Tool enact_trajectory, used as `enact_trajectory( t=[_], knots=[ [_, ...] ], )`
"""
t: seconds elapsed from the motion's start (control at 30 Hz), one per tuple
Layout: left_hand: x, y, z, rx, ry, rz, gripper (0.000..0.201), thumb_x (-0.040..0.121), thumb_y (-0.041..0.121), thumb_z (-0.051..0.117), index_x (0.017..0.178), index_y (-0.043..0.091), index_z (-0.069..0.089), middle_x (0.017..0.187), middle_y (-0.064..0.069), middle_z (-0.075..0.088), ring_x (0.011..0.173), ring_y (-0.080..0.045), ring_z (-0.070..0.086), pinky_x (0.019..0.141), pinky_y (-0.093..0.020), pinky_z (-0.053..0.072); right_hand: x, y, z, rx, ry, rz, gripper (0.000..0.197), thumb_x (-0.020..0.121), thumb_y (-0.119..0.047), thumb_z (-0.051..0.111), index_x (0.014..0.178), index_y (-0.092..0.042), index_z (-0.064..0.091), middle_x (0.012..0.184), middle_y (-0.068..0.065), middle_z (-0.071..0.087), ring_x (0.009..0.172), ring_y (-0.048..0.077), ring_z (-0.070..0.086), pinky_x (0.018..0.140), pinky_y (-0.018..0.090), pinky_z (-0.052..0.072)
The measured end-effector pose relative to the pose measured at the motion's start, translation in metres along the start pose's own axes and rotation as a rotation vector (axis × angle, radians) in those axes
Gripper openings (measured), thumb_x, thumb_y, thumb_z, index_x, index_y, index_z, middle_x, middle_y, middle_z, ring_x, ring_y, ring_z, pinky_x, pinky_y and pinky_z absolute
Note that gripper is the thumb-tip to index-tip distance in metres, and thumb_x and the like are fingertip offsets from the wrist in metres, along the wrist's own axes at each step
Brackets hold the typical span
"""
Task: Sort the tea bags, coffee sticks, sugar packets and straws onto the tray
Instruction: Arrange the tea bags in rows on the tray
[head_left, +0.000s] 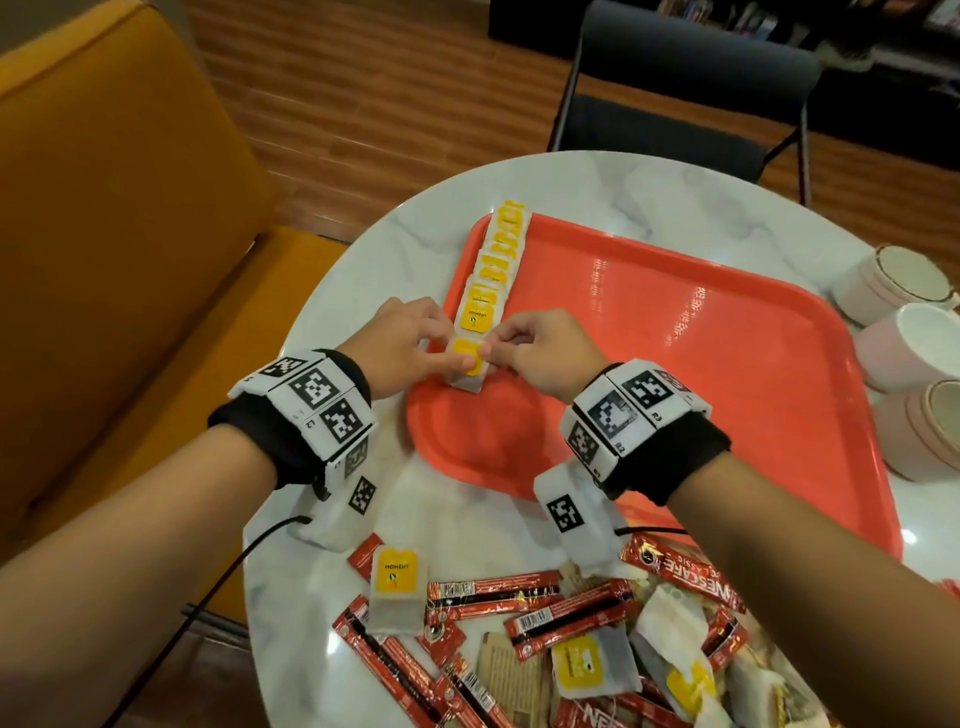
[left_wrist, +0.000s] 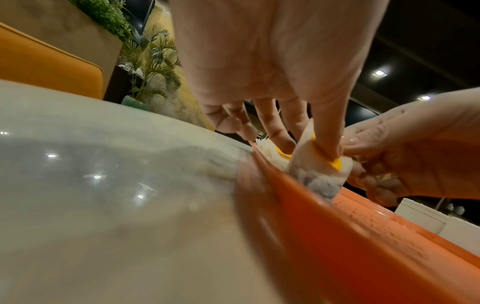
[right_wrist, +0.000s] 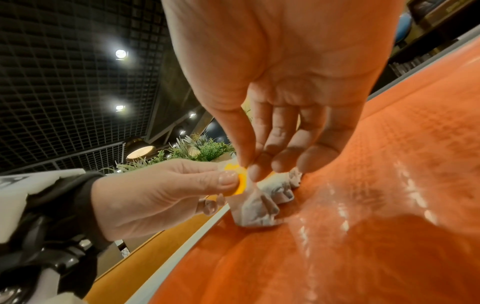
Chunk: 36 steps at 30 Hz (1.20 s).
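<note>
An orange tray (head_left: 675, 364) lies on the round marble table (head_left: 363, 260). A row of overlapping tea bags (head_left: 493, 265) with yellow tags runs along its left edge. At the near end of that row both hands pinch one tea bag (head_left: 467, 361): my left hand (head_left: 410, 338) from the left, my right hand (head_left: 530, 348) from the right. The left wrist view shows my thumb pressing its yellow tag (left_wrist: 335, 162), the bag (left_wrist: 317, 174) standing on the tray rim (left_wrist: 298, 195). In the right wrist view the bag (right_wrist: 259, 203) rests on the tray (right_wrist: 363, 185).
A loose pile of red coffee sticks (head_left: 545, 603), tea bags (head_left: 395, 587) and paper packets (head_left: 498, 670) lies at the table's near edge. Stacked pale cups (head_left: 919, 353) stand right of the tray. An orange sofa (head_left: 104, 260) is left, a dark chair (head_left: 685, 93) beyond.
</note>
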<state>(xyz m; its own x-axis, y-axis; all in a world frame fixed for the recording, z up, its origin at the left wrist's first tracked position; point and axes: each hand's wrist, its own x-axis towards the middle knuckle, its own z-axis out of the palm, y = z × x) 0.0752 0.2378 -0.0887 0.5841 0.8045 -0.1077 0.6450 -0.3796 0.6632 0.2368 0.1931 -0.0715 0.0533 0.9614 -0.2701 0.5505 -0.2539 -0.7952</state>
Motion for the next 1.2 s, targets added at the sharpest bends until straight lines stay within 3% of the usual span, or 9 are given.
enact_trajectory(
  t=[0.1, 0.3, 0.4, 0.57, 0.63, 0.7, 0.87, 1.03, 1.2],
  knots=[
    [0.001, -0.004, 0.002, -0.015, 0.002, -0.03, 0.017, 0.079, 0.031, 0.069, 0.086, 0.016, 0.069, 0.083, 0.015, 0.045, 0.093, -0.016, 0.039, 0.082, -0.02, 0.025, 0.004, 0.004, 0.002, 0.062, -0.001, 0.026, 0.023, 0.084, -0.01, 0.063, 0.063, -0.02, 0.059, 0.059, -0.004, 0.058, 0.042, -0.004, 0.05, 0.058, 0.017, 0.039],
    [0.005, -0.003, 0.005, 0.071, 0.039, -0.064, 0.02, 0.08, 0.036, 0.067, 0.082, 0.016, 0.065, 0.095, 0.005, 0.047, 0.101, -0.018, 0.039, 0.087, -0.02, 0.025, 0.011, 0.007, 0.006, 0.1, 0.036, 0.063, 0.027, 0.085, -0.011, 0.061, 0.062, -0.022, 0.055, 0.058, -0.002, 0.06, 0.036, -0.005, 0.048, 0.055, 0.019, 0.038],
    [0.005, 0.002, 0.0, 0.171, 0.095, -0.087, 0.027, 0.078, 0.041, 0.067, 0.088, 0.016, 0.067, 0.097, 0.005, 0.045, 0.097, -0.015, 0.032, 0.092, -0.029, 0.032, 0.016, 0.005, 0.005, 0.07, 0.07, 0.059, 0.026, 0.085, -0.011, 0.062, 0.062, -0.021, 0.054, 0.059, -0.002, 0.059, 0.036, -0.006, 0.047, 0.053, 0.016, 0.036],
    [0.006, 0.007, -0.013, 0.279, 0.05, -0.156, 0.031, 0.075, 0.047, 0.069, 0.098, 0.026, 0.062, 0.099, 0.005, 0.042, 0.105, -0.019, 0.042, 0.096, -0.039, 0.038, 0.022, -0.001, -0.003, -0.049, 0.052, 0.043, 0.024, 0.085, -0.013, 0.062, 0.063, -0.02, 0.054, 0.06, -0.004, 0.057, 0.049, 0.002, 0.049, 0.057, 0.017, 0.041],
    [0.008, 0.01, -0.015, 0.262, 0.022, -0.191, 0.036, 0.071, 0.05, 0.071, 0.095, 0.027, 0.057, 0.099, 0.006, 0.043, 0.102, -0.018, 0.046, 0.095, -0.04, 0.04, 0.023, -0.002, -0.004, -0.081, 0.037, 0.046, 0.026, 0.085, -0.014, 0.062, 0.062, -0.021, 0.053, 0.059, -0.005, 0.056, 0.045, 0.001, 0.05, 0.055, 0.015, 0.041],
    [0.01, 0.013, -0.015, 0.278, -0.007, -0.215, 0.041, 0.067, 0.054, 0.072, 0.091, 0.026, 0.053, 0.101, 0.005, 0.044, 0.099, -0.017, 0.048, 0.093, -0.039, 0.042, 0.025, -0.004, -0.006, -0.111, 0.031, 0.048, 0.025, 0.085, -0.015, 0.063, 0.062, -0.021, 0.053, 0.059, -0.006, 0.055, 0.039, -0.003, 0.05, 0.052, 0.014, 0.04],
    [0.013, 0.021, -0.014, 0.382, -0.049, -0.237, 0.04, 0.067, 0.059, 0.07, 0.08, 0.027, 0.05, 0.102, 0.002, 0.044, 0.101, -0.018, 0.049, 0.086, -0.034, 0.038, 0.027, -0.008, -0.01, -0.169, 0.025, 0.052, 0.02, 0.083, -0.018, 0.066, 0.066, -0.016, 0.055, 0.062, -0.005, 0.052, 0.054, 0.005, 0.046, 0.055, 0.016, 0.039],
    [0.014, 0.026, -0.013, 0.444, -0.066, -0.235, 0.041, 0.071, 0.059, 0.067, 0.091, 0.026, 0.057, 0.1, 0.003, 0.039, 0.104, -0.019, 0.048, 0.082, -0.031, 0.034, 0.03, -0.008, -0.012, -0.223, 0.021, 0.064, 0.027, 0.084, -0.02, 0.065, 0.062, -0.019, 0.049, 0.062, -0.006, 0.05, 0.055, 0.004, 0.045, 0.054, 0.016, 0.038],
    [0.013, 0.03, -0.014, 0.448, -0.085, -0.259, 0.037, 0.072, 0.058, 0.066, 0.089, 0.027, 0.057, 0.108, -0.001, 0.045, 0.106, -0.02, 0.048, 0.087, -0.033, 0.036, 0.025, -0.01, -0.012, -0.259, 0.042, 0.062, 0.018, 0.085, -0.026, 0.064, 0.081, -0.01, 0.059, 0.067, 0.0, 0.055, 0.065, 0.014, 0.052, 0.054, 0.018, 0.037]
  ],
)
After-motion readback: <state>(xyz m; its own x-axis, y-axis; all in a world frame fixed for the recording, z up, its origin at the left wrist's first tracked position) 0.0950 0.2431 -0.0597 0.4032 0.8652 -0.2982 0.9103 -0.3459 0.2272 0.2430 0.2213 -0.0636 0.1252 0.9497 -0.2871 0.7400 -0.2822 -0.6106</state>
